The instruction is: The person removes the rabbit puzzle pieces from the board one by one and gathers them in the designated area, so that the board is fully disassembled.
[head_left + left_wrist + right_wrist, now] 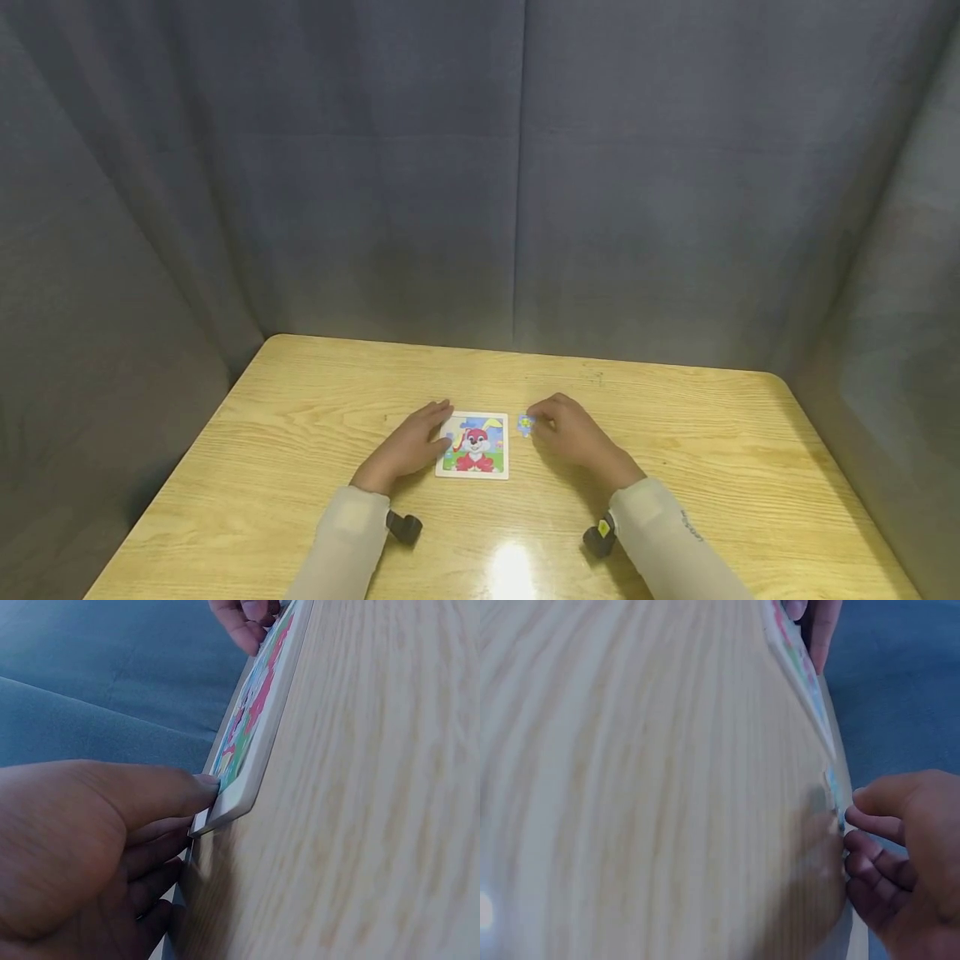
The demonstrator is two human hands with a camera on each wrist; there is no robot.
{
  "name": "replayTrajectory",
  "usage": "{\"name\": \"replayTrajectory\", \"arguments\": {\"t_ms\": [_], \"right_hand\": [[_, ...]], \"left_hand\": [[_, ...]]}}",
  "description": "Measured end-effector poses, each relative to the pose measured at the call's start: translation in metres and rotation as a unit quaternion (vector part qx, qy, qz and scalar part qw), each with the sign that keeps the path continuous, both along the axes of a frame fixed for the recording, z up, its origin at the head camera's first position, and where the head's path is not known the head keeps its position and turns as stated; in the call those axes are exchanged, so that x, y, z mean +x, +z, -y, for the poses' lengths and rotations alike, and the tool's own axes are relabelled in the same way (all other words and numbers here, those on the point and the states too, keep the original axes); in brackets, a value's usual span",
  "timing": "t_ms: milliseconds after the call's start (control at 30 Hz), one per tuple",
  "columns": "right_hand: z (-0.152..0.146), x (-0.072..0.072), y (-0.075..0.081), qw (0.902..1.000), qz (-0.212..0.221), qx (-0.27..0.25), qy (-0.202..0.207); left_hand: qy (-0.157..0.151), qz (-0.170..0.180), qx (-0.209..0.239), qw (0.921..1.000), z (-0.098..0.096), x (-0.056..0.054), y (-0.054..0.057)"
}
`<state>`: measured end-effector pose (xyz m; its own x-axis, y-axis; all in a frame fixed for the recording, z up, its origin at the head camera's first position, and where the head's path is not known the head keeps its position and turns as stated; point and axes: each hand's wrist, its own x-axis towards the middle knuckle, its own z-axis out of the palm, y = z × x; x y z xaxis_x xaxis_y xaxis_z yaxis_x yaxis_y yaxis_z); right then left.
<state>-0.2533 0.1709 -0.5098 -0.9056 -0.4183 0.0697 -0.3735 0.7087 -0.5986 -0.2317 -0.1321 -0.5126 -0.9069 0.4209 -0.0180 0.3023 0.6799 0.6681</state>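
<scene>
On my feed, the blue piece (524, 425) lay just right of the puzzle board (472, 476), beside my nearer, right hand (572, 430); whether its fingertips pinched, I couldn't tell. My left hand (411, 443), unclenched, touched the puzzle board's left edge.

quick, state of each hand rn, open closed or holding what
Left hand: open, thumb on the puzzle board.
Right hand: fingers curled at the blue puzzle piece; cannot tell if gripping it.
</scene>
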Motion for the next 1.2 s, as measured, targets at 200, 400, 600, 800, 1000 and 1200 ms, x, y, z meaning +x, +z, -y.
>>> {"name": "replayTrajectory", "arguments": {"t_ms": [200, 400, 600, 800, 1000, 1200], "right_hand": [[0.011, 0.0, 0.001, 0.9995, -0.004, -0.031, -0.003], [0.029, 0.002, -0.002, 0.9992, -0.014, -0.038, -0.005], [0.05, 0.004, -0.003, 0.9986, -0.024, -0.046, 0.007], [0.067, 0.01, -0.004, 0.9991, -0.011, -0.038, 0.017], [0.077, 0.015, -0.002, 0.9992, -0.015, -0.034, 0.014], [0.082, 0.015, -0.004, 0.9989, -0.031, -0.033, 0.011]], "left_hand": [[0.0, 0.001, -0.002, 1.0, -0.001, 0.0, 0.002], [-0.005, -0.002, -0.006, 1.0, -0.002, 0.001, 0.002], [0.001, 0.0, -0.005, 1.0, -0.003, -0.001, 0.0], [0.001, -0.001, -0.004, 1.0, -0.003, -0.001, -0.004], [0.002, -0.002, -0.002, 1.0, -0.001, 0.0, -0.004], [0.003, 0.001, 0.005, 1.0, 0.0, 0.0, 0.001]]}}
